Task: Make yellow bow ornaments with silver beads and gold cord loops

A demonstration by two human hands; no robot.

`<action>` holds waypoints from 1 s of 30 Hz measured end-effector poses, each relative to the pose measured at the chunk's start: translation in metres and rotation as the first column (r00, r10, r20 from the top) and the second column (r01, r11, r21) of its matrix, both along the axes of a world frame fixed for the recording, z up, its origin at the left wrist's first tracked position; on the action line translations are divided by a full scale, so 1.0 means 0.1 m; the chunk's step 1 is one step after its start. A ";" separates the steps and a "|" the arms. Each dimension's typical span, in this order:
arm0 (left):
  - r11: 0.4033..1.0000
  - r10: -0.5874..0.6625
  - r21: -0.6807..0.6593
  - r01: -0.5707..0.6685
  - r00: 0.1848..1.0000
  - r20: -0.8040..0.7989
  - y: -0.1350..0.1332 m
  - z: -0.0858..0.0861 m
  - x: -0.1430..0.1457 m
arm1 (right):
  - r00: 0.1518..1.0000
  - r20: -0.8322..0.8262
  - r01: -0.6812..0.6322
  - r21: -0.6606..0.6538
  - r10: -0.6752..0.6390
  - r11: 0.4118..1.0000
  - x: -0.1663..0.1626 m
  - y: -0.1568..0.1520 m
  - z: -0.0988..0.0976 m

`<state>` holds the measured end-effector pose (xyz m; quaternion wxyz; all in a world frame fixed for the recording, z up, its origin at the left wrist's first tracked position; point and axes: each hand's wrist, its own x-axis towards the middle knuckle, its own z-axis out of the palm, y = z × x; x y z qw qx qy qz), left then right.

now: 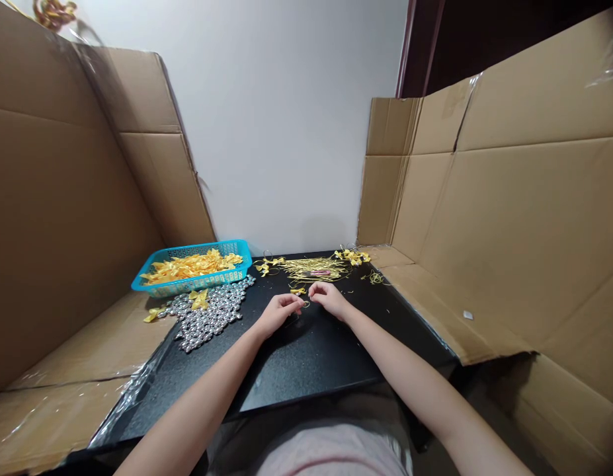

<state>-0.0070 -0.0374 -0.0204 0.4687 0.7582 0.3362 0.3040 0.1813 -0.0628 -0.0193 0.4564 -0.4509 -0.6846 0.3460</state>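
Over the middle of the black table, my left hand is closed, thumb and fingertips pinching a thin gold cord with a small loop. My right hand is just across from it, its fingers pinched together at the other side of that loop; whether it grips the cord is too small to tell. A yellow ribbon bow lies just beyond the fingertips. Behind it is a bundle of gold cords with a pink-handled tool on top.
At the left stands a blue basket of yellow ribbon bows. Many silver beads are spread before it, with a few bows on them. More bows and a cord tangle lie at the back right. Cardboard walls flank the black table.
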 end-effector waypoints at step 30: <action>0.997 0.059 -0.056 -0.056 0.996 0.070 0.07 -0.06 -0.01 | 0.900 0.305 0.127 0.501 -0.312 0.856 -0.04 -0.12 0.02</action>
